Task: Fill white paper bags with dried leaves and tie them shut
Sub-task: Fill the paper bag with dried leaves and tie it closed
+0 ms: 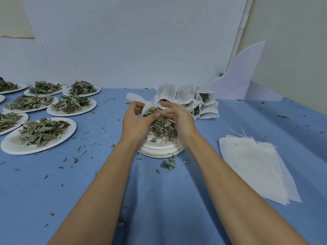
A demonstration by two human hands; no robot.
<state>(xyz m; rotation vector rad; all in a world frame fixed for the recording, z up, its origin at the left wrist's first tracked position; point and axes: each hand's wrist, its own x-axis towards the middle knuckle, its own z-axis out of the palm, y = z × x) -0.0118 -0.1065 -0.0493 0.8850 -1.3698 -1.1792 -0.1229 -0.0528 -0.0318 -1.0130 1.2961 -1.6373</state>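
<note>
Over a stack of white paper plates (160, 150) in the middle of the blue table, my left hand (136, 119) pinches the rim of an open white paper bag (136, 99). My right hand (178, 121) grips a bunch of dried leaves (161, 126) and holds it at the bag's mouth. Some leaves lie on the top plate under my hands. How full the bag is stays hidden behind my fingers.
Several plates heaped with dried leaves (40, 133) cover the left of the table. A pile of filled white bags (191, 99) lies just behind my hands. Flat empty bags (256, 167) are stacked at the right. Leaf crumbs (168, 164) scatter the blue cloth. White sheets (244, 78) lean at the back right.
</note>
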